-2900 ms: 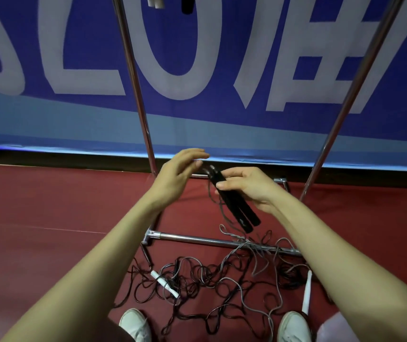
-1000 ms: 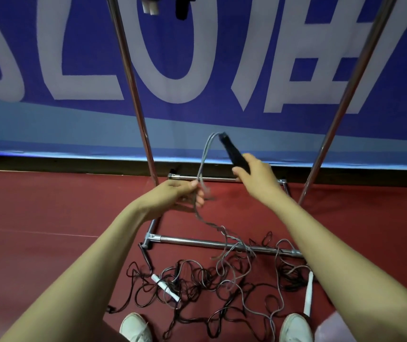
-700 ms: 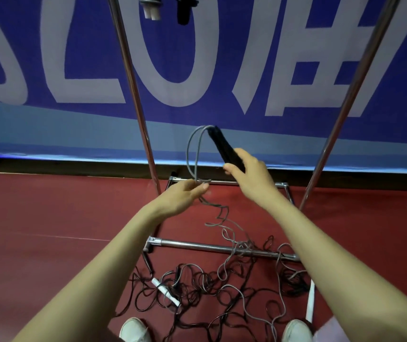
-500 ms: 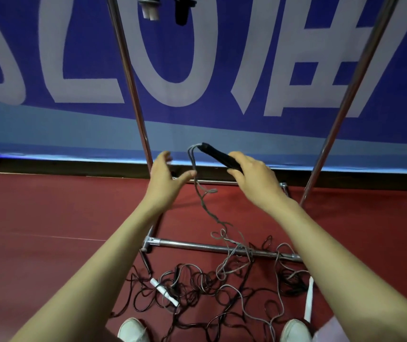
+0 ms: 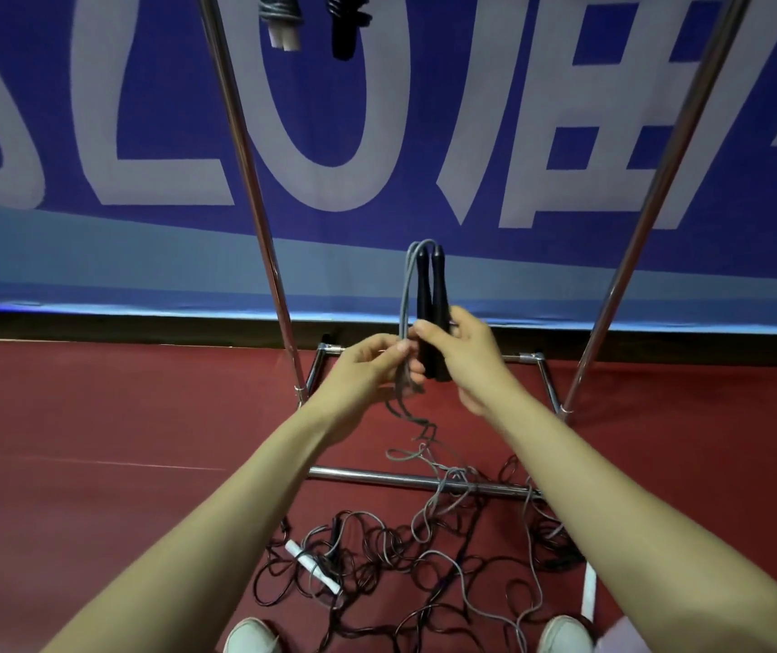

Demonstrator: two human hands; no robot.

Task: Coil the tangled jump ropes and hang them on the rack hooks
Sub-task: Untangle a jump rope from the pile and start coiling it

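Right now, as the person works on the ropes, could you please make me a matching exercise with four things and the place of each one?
Things:
1. black handles
2. grey cord loop
3. white handle
4. black coiled rope

Places:
A. on the floor, in the tangle
B. hanging at the top of the rack
C. gripped upright by the right hand
D. pinched by the left hand

Pairs: 1-C, 2-D, 3-A, 4-B.
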